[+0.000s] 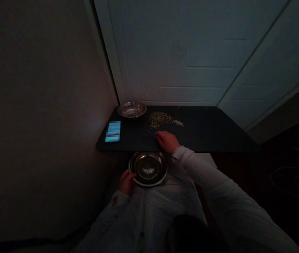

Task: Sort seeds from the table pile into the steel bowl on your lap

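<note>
Dark flat desk (218,131) bears a sideways-stretched tan-green seed heap (160,119) just beyond the nearer, curled right hand (167,141), grip unclear; left hand (126,182) grips a round steel bowl (163,168)

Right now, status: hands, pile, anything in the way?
Left hand on near bowl rim. Right hand at table, near side of pile, grip unclear. Pale heap beside pile; far bowl off left, not between hand and pile.
</note>
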Available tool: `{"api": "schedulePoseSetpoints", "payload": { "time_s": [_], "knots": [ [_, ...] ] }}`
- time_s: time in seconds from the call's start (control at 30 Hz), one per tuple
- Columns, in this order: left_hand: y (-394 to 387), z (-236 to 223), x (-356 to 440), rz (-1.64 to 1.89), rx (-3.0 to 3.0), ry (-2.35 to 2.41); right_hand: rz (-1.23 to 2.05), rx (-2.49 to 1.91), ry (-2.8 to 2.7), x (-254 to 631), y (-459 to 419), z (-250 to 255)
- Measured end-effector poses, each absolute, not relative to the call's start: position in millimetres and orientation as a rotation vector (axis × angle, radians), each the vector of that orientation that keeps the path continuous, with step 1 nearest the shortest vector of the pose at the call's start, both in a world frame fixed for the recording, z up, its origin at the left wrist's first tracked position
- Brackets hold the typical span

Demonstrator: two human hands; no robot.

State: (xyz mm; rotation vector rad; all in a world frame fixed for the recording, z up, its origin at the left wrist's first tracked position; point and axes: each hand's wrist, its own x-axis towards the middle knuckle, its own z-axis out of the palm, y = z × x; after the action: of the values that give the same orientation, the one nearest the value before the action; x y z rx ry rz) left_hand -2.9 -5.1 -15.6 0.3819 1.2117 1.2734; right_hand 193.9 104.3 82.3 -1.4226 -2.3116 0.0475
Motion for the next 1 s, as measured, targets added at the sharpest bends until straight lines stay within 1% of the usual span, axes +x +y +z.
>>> {"api": "schedulePoseSetpoints", "payload": {
  "time_s": [0.4, 0.83, 1.0],
  "knots": [
    [-4, -12, -3, 1.279, 0.384, 1.214, 0.122, -1.355, -2.291, 196, 89, 81],
    [-4, -14, -3, 1.273, 0.389, 1.209, 0.493, -1.371, -1.821, 209, 108, 76],
    [-4, -17, -4, 1.261, 0.412, 1.204, 0.510, -1.423, -1.723, 216, 113, 68]
  ]
}}
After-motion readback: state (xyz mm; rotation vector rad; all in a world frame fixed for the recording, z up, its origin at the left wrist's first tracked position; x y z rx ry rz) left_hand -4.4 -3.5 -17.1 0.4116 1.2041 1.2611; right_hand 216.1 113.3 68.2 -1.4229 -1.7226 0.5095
